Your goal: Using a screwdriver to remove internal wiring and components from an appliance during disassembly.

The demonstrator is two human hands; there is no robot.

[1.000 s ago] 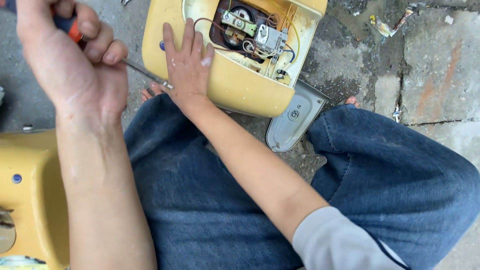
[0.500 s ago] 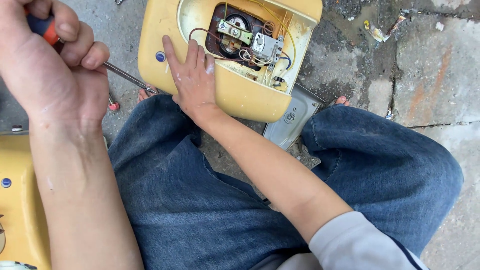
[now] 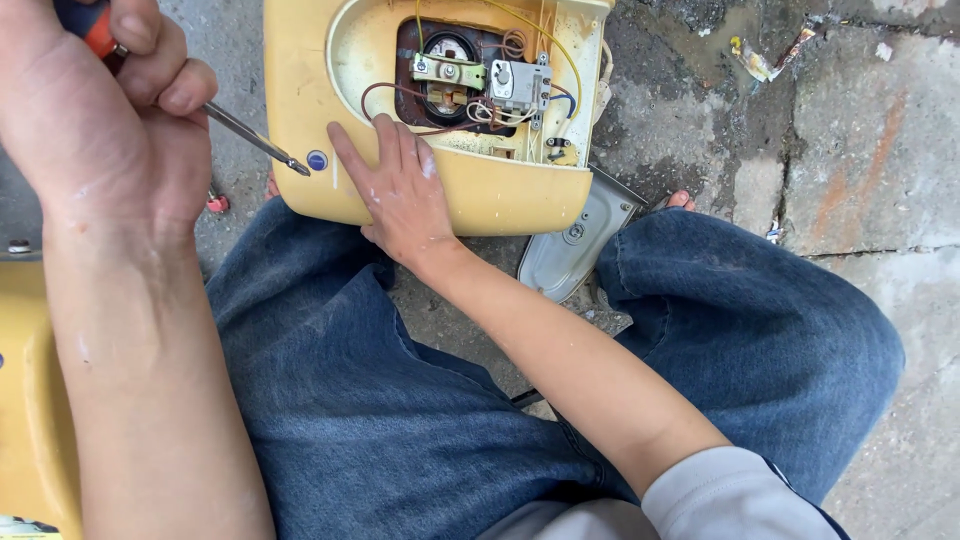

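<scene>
My left hand (image 3: 100, 120) is at the upper left, closed around a screwdriver (image 3: 250, 138) with an orange and blue handle. Its metal tip touches the yellow appliance housing (image 3: 500, 200) beside a small blue button (image 3: 317, 160). My right hand (image 3: 400, 190) lies flat, fingers spread, on the housing's front rim. Just above that hand, an opening in the housing shows a thermostat block (image 3: 520, 85), a round part (image 3: 447, 60) and red and yellow wires.
A grey cover plate (image 3: 575, 245) lies on the ground between my knees, partly under the housing. A second yellow housing (image 3: 30, 400) sits at the lower left. My legs in blue jeans (image 3: 400, 420) fill the foreground, and cracked concrete (image 3: 860, 150) with litter lies to the right.
The screwdriver tip has come down onto the housing by the blue button. The view has shifted, so the housing sits lower and nearer. My right hand stays on the rim.
</scene>
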